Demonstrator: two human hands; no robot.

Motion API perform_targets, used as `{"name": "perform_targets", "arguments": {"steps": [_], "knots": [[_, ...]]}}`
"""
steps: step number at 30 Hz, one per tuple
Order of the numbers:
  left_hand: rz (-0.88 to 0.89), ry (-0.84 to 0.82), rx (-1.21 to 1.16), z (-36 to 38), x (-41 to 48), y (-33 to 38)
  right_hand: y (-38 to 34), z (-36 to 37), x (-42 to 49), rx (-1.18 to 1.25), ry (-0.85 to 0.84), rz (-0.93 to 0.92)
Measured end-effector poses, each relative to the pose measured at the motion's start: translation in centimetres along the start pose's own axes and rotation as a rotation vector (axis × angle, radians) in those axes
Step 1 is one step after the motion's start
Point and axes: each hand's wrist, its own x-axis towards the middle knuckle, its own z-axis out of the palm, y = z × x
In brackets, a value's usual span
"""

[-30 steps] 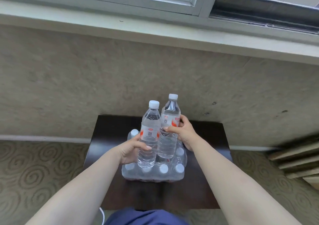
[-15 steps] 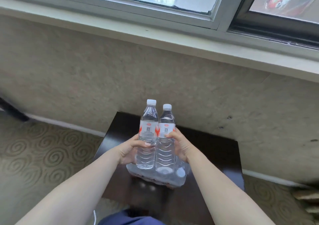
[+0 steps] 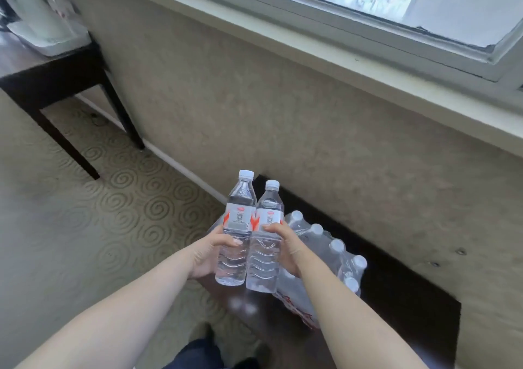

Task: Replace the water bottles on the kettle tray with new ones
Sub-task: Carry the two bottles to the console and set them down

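Beige textured wall (image 3: 283, 108) under pale window sill. Swirl-patterned beige carpet (image 3: 85, 213) at left. Dark wooden side table (image 3: 51, 80) far left, blurred white objects on top. Low dark wooden table (image 3: 396, 298) bearing shrink-wrapped pack of clear plastic bottles (image 3: 325, 255). Left hand (image 3: 210, 251) wrapped around ribbed clear water bottle with white cap (image 3: 237, 227); right hand (image 3: 285, 248) wrapped around matching second bottle (image 3: 264, 241). Both upright, touching, held in air above low table's near edge, beside pack.

open carpet (image 3: 93, 227) left; bottle pack (image 3: 325, 258), probably shrink-wrapped, blocks right.
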Motion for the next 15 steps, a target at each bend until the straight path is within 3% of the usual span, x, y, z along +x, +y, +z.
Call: {"name": "perform_targets", "arguments": {"steps": [8,15], "knots": [[0.126,0.138,-0.125,-7.1,-4.5,1.6,-1.2,9.1,4.7,-0.131,-0.121,-0.064],[0.209,0.221,-0.177,-18.1,-10.6,5.2,-2.1,22.5,9.6,-0.313,-0.226,-0.087]]}}
